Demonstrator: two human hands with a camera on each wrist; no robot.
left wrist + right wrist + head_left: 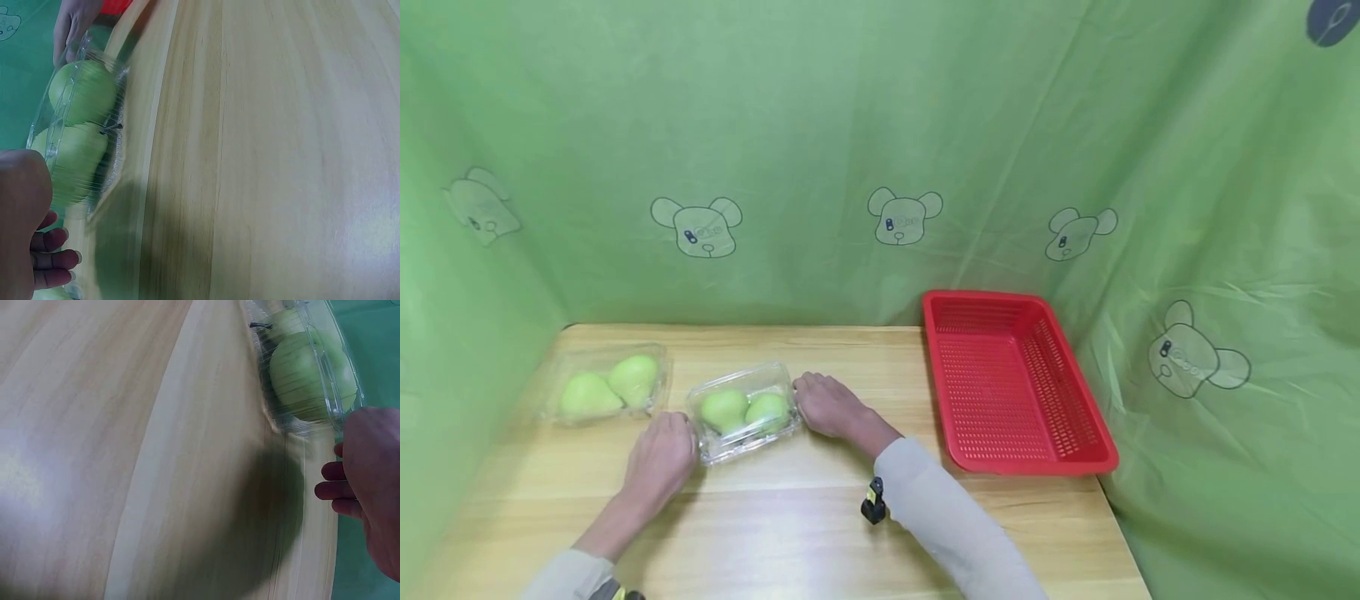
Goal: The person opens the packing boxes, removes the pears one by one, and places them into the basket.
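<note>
A clear plastic clamshell box (743, 443) with two green pears (724, 410) inside stands between my hands. My left hand (661, 458) grips its left end with curled fingers, and my right hand (831, 407) pinches the right end near the rim. In the left wrist view, a dark stem shows on one pear (74, 159) behind the clear wall. The fingers (334, 490) of the right hand curl below the box's corner in the right wrist view; the thumb is hidden. Whether the box touches the table cannot be told.
Farther left on the wooden table (760, 533) lies a second clear box (658, 354) holding two green pears (635, 379). A red perforated plastic basket (951, 425) sits at the table's right side. Green curtain (805, 125) with bear-head prints hangs behind and at both sides.
</note>
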